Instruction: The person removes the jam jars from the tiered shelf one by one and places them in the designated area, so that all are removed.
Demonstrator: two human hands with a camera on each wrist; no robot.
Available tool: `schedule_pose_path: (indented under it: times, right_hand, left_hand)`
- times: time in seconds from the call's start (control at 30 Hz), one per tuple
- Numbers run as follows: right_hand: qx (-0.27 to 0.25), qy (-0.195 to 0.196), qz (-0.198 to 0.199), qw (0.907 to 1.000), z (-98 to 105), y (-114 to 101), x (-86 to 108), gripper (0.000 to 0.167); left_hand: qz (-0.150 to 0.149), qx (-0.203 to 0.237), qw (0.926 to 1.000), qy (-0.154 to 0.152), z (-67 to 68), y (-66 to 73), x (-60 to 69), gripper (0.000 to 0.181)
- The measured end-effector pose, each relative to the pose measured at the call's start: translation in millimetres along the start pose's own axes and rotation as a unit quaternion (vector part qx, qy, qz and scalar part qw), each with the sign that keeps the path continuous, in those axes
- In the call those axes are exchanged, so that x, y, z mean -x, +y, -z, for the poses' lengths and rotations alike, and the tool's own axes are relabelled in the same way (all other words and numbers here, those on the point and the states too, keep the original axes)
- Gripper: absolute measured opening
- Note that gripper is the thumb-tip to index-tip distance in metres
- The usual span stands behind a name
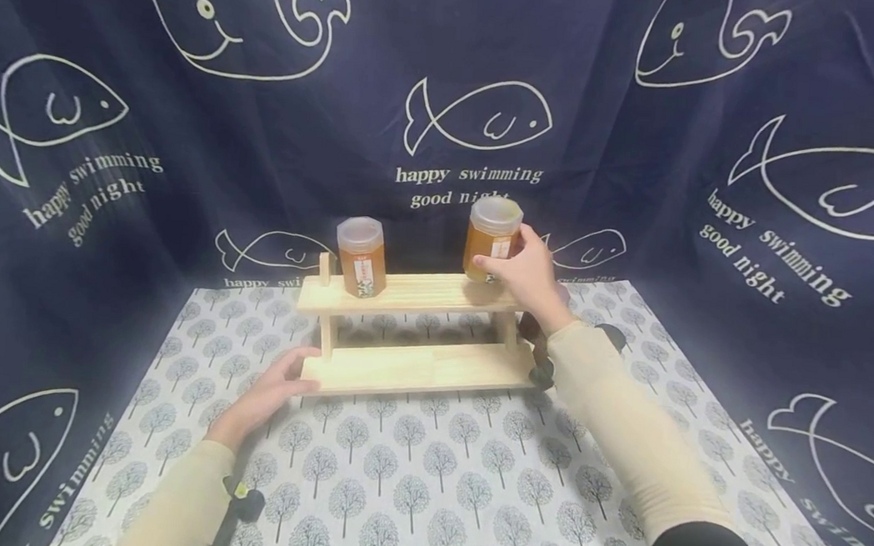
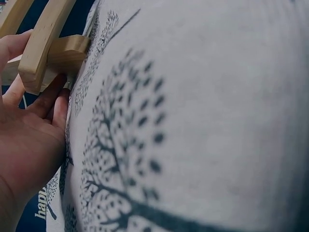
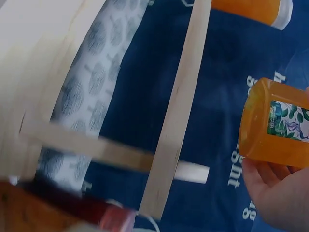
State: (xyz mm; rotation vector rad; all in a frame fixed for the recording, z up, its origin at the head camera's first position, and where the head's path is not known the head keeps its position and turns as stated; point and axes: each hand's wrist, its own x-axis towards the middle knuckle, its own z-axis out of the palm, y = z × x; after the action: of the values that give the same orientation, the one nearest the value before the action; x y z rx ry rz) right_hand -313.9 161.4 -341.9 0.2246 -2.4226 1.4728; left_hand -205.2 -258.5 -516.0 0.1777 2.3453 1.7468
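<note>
A two-tier wooden rack [image 1: 416,370] stands on the tree-print cloth. My left hand [image 1: 275,392] grips the left end of its lower board, thumb above; in the left wrist view the hand [image 2: 34,140] has its fingers around the wooden end [image 2: 46,53]. My right hand [image 1: 530,274] holds an amber jar [image 1: 481,246] with a clear lid, upright over the right end of the upper board. In the right wrist view a gap separates this jar [image 3: 285,123] from the board [image 3: 181,96]; the hand [image 3: 282,198] is partly out of frame. A similar jar [image 1: 362,267] stands at the upper board's left end.
Dark reddish containers, partly hidden by my right arm, stand by the rack's right end; one [image 3: 113,217] shows blurred in the right wrist view. A navy curtain [image 1: 354,159] with fish drawings hangs behind the patterned cloth [image 1: 395,471].
</note>
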Motion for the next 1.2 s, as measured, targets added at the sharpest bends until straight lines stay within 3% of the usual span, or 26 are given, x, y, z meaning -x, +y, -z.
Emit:
schedule_pose_path:
  times: [0.53, 0.83, 1.2]
  right_hand:
    - [0.076, 0.009, -0.033, 0.9965, 54.7, 24.0, 0.4, 0.079]
    - [0.121, 0.020, -0.028, 0.9921, 93.9, 48.0, -1.5, 0.079]
    - [0.142, 0.033, -0.071, 0.9868, 122.9, 78.4, 3.8, 0.077]
  left_hand:
    - [0.007, -0.012, 0.9999, 0.007, -0.6, -0.8, -1.1, 0.067]
    - [0.014, -0.017, 0.9997, 0.010, -2.0, -0.4, 0.2, 0.066]
    - [0.013, -0.014, 0.9998, 0.008, -1.6, 2.1, 2.0, 0.066]
